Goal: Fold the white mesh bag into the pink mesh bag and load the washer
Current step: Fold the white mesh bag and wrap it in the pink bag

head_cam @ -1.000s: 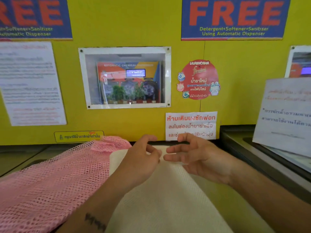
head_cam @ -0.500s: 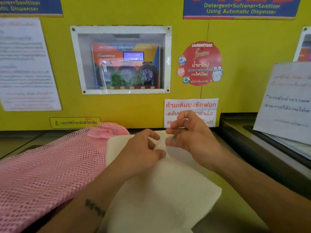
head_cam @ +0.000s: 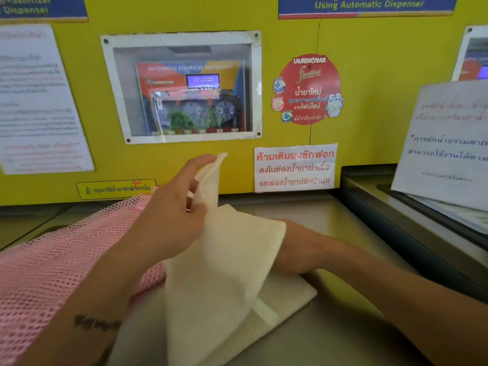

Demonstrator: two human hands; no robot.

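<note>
The left hand (head_cam: 169, 220) is raised above the grey metal washer top (head_cam: 330, 326), pinching a corner of the white fine-mesh laundry bag (head_cam: 224, 273) between thumb and fingers so that the corner stands up against the yellow back panel (head_cam: 369, 88). The right hand (head_cam: 293, 244) reaches in under the lifted flap; its fingers are hidden by the cloth, so I cannot tell whether they are spread or gripping. The rest of the white bag lies flat toward the near edge of the washer top, one corner pointing right. Touching it on the left lies the pink open-mesh laundry bag (head_cam: 47, 273), spread to the left edge. To the right of the white bag the top is bare up to the dark raised ledge (head_cam: 396, 233) at the right edge, where a white paper notice (head_cam: 446, 143) leans.
</note>
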